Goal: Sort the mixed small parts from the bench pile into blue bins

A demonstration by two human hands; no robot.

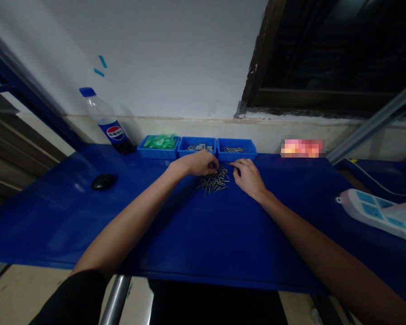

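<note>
A loose pile of thin, brassy screws [212, 182] lies on the blue tabletop. My left hand [200, 162] is at the pile's upper left edge, fingers curled down and pressed together; whatever they grip is hidden. On the pile's right side, my right hand [248, 175] rests low over the table, index finger stretched toward the screws and thumb apart from it. Behind the hands stand three blue bins in a row: the left bin [158, 154] has a green plastic bag [160, 141], the middle bin [188, 154] small grey pieces, and the right bin [238, 156] more screws.
A cola bottle [115, 131] stands left of the bins against the wall. A black computer mouse [103, 182] lies on the left of the blue table [189, 243]. On the right are a white power strip [375, 212] and a blurred-out reddish item [302, 148].
</note>
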